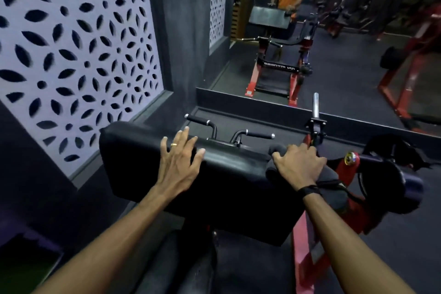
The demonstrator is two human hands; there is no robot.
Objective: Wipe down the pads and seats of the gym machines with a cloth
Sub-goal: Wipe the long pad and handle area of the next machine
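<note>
Black vinyl pad (229, 174) mid-wipe: right hand (299, 164) gripping dark cloth (331, 184) at right edge, left hand (180, 162) resting flat, fingers (188, 144) spread; seat seemingly unwiped.

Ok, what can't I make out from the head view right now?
- Dark grey cloth: mostly hidden under the right hand, so its fingers' hold is unclear.
- Black padded rest: the part under the left hand is covered.
- Red machine frame: its base is cut off by the bottom edge.
- Mirror reflection: small and blurred.
</note>
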